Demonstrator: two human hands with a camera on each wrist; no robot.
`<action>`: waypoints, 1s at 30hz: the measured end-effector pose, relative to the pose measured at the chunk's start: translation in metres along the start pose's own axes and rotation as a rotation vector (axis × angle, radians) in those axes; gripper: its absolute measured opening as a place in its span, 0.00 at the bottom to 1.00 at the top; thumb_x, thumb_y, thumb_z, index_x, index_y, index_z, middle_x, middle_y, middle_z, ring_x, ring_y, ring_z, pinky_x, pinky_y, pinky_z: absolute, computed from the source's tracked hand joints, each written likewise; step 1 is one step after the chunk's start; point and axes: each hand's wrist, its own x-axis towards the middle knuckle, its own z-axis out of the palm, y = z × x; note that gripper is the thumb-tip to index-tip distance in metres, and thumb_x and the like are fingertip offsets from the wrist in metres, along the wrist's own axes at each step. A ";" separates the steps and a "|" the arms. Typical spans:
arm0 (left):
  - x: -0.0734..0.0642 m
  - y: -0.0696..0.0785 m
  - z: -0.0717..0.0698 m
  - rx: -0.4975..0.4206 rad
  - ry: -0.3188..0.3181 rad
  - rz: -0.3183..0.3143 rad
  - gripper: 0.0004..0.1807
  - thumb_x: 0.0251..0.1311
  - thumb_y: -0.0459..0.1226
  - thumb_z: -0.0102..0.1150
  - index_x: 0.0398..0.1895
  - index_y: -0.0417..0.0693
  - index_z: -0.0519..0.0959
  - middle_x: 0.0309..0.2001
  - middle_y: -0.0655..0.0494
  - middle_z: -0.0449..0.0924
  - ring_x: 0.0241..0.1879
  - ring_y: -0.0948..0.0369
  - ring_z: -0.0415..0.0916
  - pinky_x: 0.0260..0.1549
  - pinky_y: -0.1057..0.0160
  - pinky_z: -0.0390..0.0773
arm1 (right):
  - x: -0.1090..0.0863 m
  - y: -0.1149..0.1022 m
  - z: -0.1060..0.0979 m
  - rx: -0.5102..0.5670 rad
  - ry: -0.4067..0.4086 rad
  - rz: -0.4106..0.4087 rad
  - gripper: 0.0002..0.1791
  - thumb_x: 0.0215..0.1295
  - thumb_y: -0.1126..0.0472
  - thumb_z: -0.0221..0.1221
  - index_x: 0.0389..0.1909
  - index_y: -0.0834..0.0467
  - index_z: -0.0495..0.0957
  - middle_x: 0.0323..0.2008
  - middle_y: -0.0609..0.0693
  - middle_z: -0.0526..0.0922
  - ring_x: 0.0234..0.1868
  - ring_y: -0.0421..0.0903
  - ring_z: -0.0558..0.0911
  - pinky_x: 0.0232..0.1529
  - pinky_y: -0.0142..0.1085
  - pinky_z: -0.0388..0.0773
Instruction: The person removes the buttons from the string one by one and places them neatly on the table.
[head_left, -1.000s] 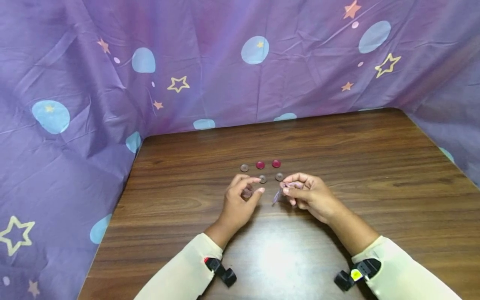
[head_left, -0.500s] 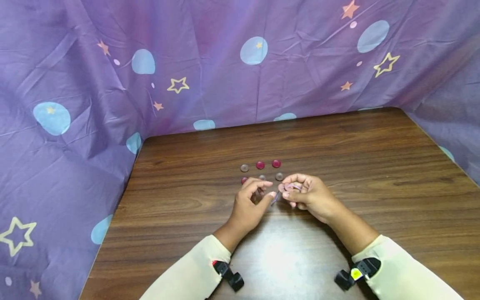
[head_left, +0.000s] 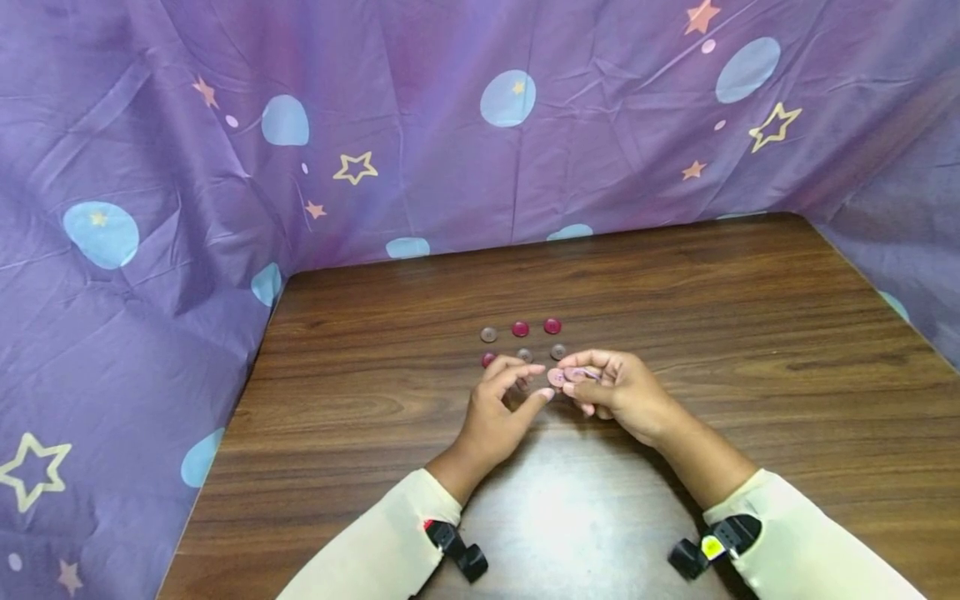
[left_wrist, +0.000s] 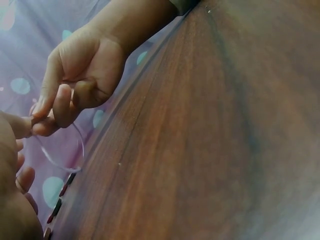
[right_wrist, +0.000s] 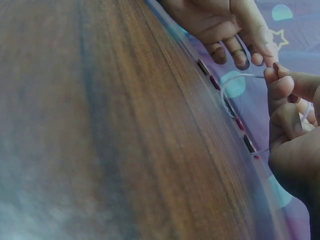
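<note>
My right hand [head_left: 618,392] pinches a pink button [head_left: 574,375] between thumb and fingers. A second pink button [head_left: 556,377] sticks out to its left, its holes facing up. A thin lavender string [right_wrist: 227,90] hangs from the right fingers in a loop, seen in both wrist views. My left hand [head_left: 498,404] is just left of the buttons, thumb and index finger spread apart, tips right at the second button's edge. In the right wrist view the left hand [right_wrist: 235,32] meets the right fingertips at a small dark edge.
Beyond the hands, brown buttons [head_left: 489,334] and dark red buttons [head_left: 521,329] lie in two rows on the wooden table [head_left: 360,350]. The left fingers partly cover the near row. A purple patterned cloth [head_left: 435,150] hangs behind the table.
My left hand has moved right to the right hand, uncovering a red button. The second pink button now sticks out further left from the right fingers and faces up.
</note>
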 end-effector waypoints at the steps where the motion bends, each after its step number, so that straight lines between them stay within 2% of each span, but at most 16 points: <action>1: 0.000 0.000 0.000 0.004 -0.001 -0.001 0.16 0.64 0.29 0.75 0.54 0.34 0.87 0.48 0.40 0.83 0.45 0.42 0.80 0.44 0.59 0.85 | 0.000 0.000 0.000 -0.004 0.000 0.003 0.16 0.70 0.72 0.65 0.57 0.64 0.82 0.33 0.45 0.91 0.22 0.34 0.78 0.19 0.27 0.70; 8: -0.001 -0.001 0.000 0.030 -0.009 0.008 0.17 0.63 0.29 0.75 0.55 0.33 0.88 0.48 0.40 0.83 0.43 0.42 0.80 0.41 0.61 0.84 | 0.000 -0.002 0.002 0.007 0.000 0.007 0.17 0.69 0.74 0.65 0.58 0.67 0.80 0.39 0.41 0.94 0.22 0.34 0.77 0.20 0.25 0.73; 14: -0.001 -0.002 -0.001 0.050 -0.011 0.021 0.17 0.63 0.29 0.76 0.54 0.33 0.88 0.47 0.41 0.84 0.41 0.43 0.81 0.40 0.62 0.85 | 0.000 -0.002 0.002 -0.010 0.000 -0.016 0.18 0.68 0.75 0.65 0.58 0.70 0.81 0.37 0.43 0.94 0.21 0.34 0.77 0.19 0.25 0.71; 20: -0.001 -0.002 0.000 0.044 -0.005 0.035 0.15 0.62 0.29 0.76 0.52 0.34 0.89 0.46 0.42 0.84 0.41 0.44 0.80 0.38 0.63 0.85 | -0.001 -0.002 0.002 -0.040 0.002 -0.004 0.21 0.66 0.76 0.66 0.61 0.73 0.79 0.38 0.41 0.94 0.21 0.35 0.78 0.19 0.26 0.73; 30: -0.001 -0.001 -0.001 0.049 -0.012 0.031 0.14 0.63 0.29 0.75 0.52 0.36 0.90 0.46 0.41 0.84 0.39 0.47 0.81 0.38 0.60 0.85 | 0.000 -0.001 0.003 -0.020 -0.012 -0.006 0.21 0.66 0.76 0.66 0.60 0.74 0.79 0.39 0.42 0.94 0.21 0.35 0.78 0.20 0.26 0.74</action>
